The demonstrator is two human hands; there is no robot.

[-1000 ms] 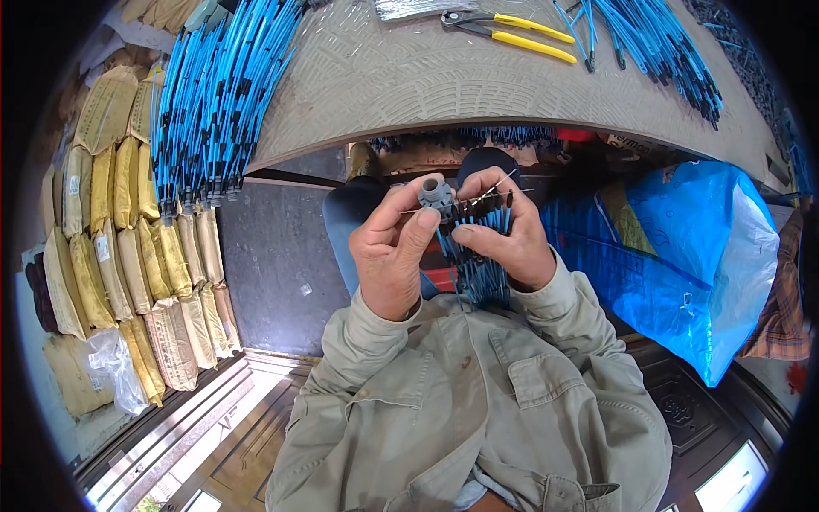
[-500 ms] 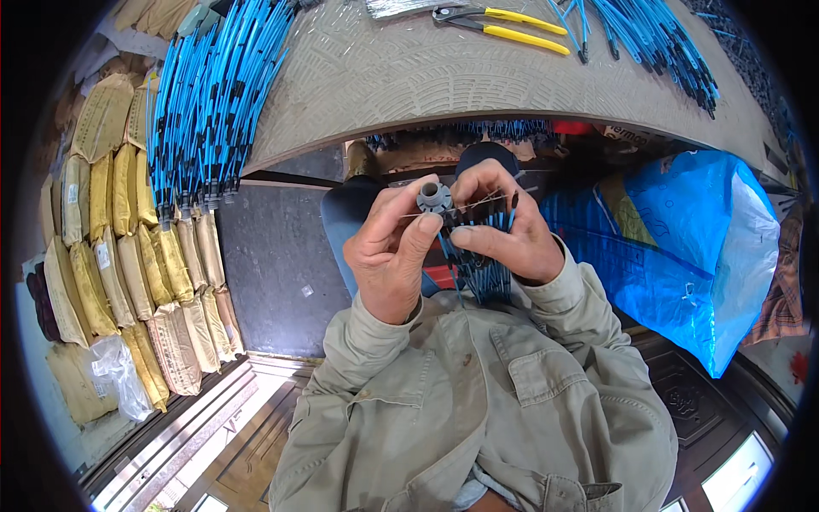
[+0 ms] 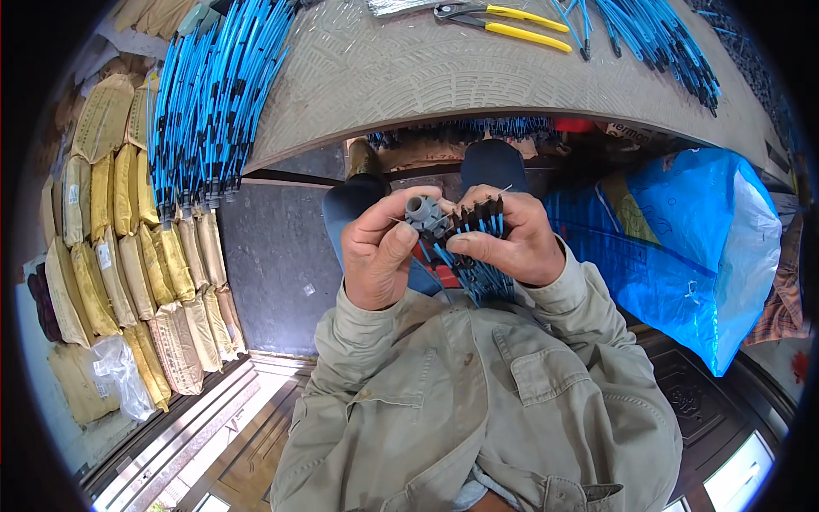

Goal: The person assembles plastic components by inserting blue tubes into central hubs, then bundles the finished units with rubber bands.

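Observation:
Between the thumb and fingers of my left hand (image 3: 380, 247) is a grey slotted plastic hub (image 3: 424, 213) with a round hollow end facing up. My right hand (image 3: 514, 239) pinches a row of blue rods with black tips (image 3: 479, 215), close beside the hub. The rods hang down between my hands toward my lap, fanned in a bundle (image 3: 478, 277). Thin wire ends stick out near the fingers of both hands; where the wire runs inside the grip is hidden. Hub and rods are held above my lap, in front of the jacket.
A table (image 3: 384, 90) curves across the front, bearing yellow-handled pliers (image 3: 529, 27) and blue rods (image 3: 657, 43) at the right. A large blue rod bundle (image 3: 217, 102) overhangs its left side. Stacked brown packets (image 3: 102, 196) stand left; a blue plastic bag (image 3: 682, 247) lies right.
The grey hub has tilted and shifted slightly left and down with my left hand. My right fingers have turned, so the row of black rod tips now shows upright.

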